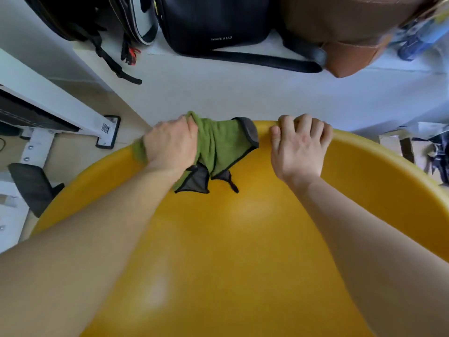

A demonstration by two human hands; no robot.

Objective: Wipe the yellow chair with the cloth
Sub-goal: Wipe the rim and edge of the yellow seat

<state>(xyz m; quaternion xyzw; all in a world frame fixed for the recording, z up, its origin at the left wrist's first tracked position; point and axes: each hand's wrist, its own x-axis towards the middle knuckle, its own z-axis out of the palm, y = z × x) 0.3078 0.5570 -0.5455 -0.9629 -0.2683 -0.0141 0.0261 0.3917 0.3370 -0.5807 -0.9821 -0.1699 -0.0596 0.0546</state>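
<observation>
The yellow chair [243,239] fills the lower part of the head view, its curved shell seen from above. A green cloth [218,144] with grey backing and black trim is draped over the chair's top rim. My left hand [170,144] is shut on the cloth and presses it against the rim. My right hand [300,147] grips the bare rim just to the right of the cloth, fingers curled over the far edge.
Behind the chair, bags stand on a white shelf: a black backpack [80,18], a black handbag [216,23] and a brown bag [349,32]. A white desk leg [60,105] and a black chair base [31,186] are at left. Clutter lies at far right.
</observation>
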